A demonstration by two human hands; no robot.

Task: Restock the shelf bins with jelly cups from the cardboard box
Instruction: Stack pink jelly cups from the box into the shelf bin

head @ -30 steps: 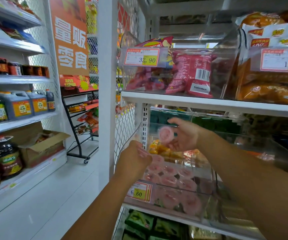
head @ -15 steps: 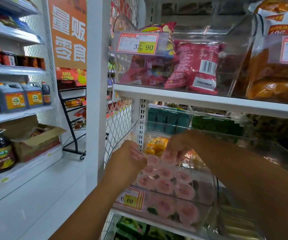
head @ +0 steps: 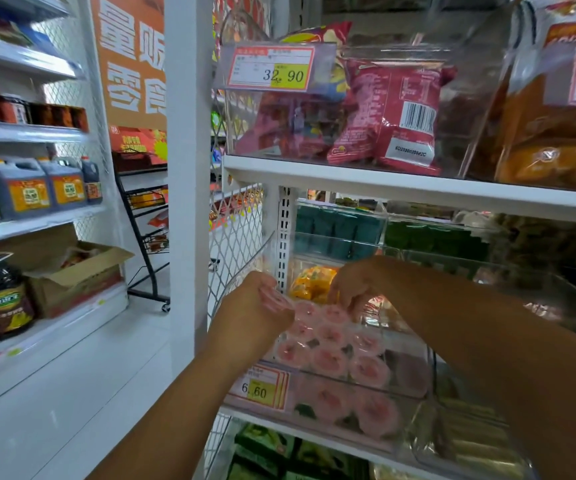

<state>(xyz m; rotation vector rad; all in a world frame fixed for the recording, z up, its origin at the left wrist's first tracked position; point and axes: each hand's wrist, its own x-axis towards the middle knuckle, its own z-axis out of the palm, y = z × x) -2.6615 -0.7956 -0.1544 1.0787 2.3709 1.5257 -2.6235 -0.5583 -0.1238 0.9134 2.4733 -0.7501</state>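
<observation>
A clear plastic bin (head: pixel 414 393) on the middle shelf holds several pink jelly cups (head: pixel 329 360) in rows, behind a 6.60 price tag (head: pixel 260 389). My left hand (head: pixel 251 320) hovers at the bin's left front corner and holds a few pink jelly cups (head: pixel 274 296) in its curled fingers. My right hand (head: pixel 357 284) reaches in over the back row, fingers pointing down onto a cup there. Whether it still grips that cup is hidden by the fingers.
Yellow jelly cups (head: pixel 310 284) sit behind the pink ones. Above, a white shelf (head: pixel 400 188) carries bins of red snack bags (head: pixel 394 112) under a 32.90 tag. An open cardboard box (head: pixel 71 275) stands on the low left shelf beside dark bottles (head: pixel 2 299). A white post (head: pixel 187 168) rises beside the bin.
My right hand has come down from in front of the shelf with a pink cup to the bin's back row. The left hand has stayed at the bin's front corner.
</observation>
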